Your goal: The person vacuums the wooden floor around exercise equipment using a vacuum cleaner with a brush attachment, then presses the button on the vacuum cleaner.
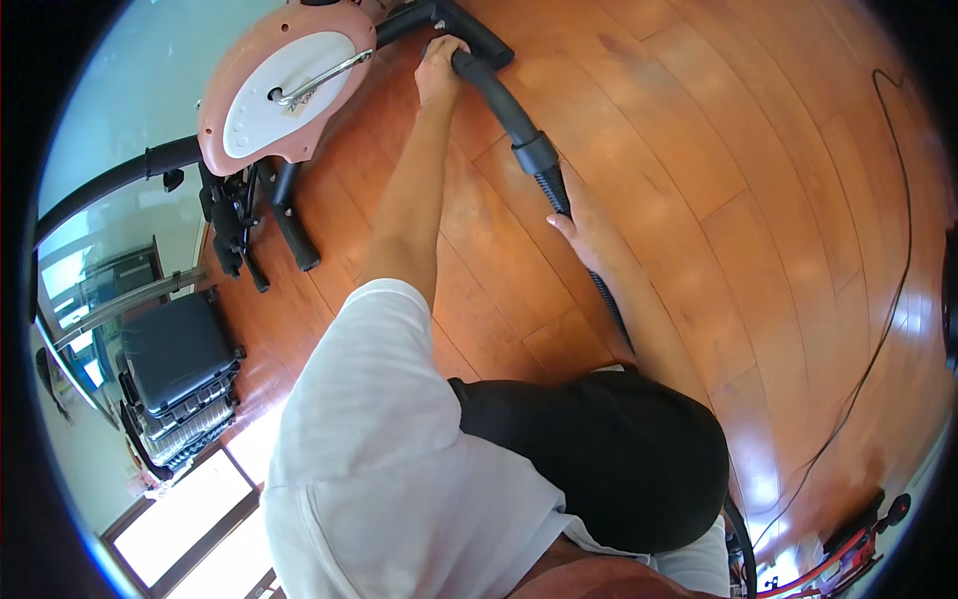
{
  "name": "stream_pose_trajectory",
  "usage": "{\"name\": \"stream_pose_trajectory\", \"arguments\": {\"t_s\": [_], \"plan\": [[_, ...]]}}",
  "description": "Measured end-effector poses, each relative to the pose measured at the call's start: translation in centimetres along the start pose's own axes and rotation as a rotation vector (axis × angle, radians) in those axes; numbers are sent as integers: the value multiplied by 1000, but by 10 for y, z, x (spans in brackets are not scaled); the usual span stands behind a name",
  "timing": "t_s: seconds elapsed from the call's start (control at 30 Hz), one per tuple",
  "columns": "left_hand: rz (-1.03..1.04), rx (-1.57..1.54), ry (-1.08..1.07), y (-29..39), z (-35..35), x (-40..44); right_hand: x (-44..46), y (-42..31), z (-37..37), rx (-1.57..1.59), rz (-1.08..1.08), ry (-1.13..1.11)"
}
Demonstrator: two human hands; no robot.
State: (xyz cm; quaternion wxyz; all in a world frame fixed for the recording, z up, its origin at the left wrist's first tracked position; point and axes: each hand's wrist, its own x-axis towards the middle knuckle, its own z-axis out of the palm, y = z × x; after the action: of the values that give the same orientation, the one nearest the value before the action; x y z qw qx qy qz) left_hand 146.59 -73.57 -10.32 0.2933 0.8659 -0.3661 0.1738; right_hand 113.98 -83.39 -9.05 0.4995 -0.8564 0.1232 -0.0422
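Note:
A dark vacuum cleaner hose runs across the wooden floor, with a smooth curved tube [504,105] at its far end and a ribbed part [554,192] behind the collar. My left hand [439,70] stretches forward, closed around the end of the curved tube, beside the black foot bar of a pink and white exercise bike [289,95]. Further back, my right hand [587,228] wraps the ribbed hose just below the collar, thumb on the near side and fingers partly hidden. The tube's very tip is covered by my left hand.
At the left, a black suitcase [180,349] stands by a glass panel, near a bright window [185,519]. A thin black cable [908,215] curves along the floor on the right. A red and black object [848,554] lies at the lower right.

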Motion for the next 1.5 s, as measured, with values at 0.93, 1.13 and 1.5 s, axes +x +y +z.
{"name": "stream_pose_trajectory", "arguments": {"t_s": [0.93, 1.13, 1.5], "plan": [[82, -406, -114, 218, 62, -64, -187, -14, -85, 86, 458, 252], [254, -488, -350, 348, 28, -165, -345, 13, -22, 240, 578, 415], [395, -472, -580, 363, 6, -194, -243, -28, -81, 349, 616, 530]]}}
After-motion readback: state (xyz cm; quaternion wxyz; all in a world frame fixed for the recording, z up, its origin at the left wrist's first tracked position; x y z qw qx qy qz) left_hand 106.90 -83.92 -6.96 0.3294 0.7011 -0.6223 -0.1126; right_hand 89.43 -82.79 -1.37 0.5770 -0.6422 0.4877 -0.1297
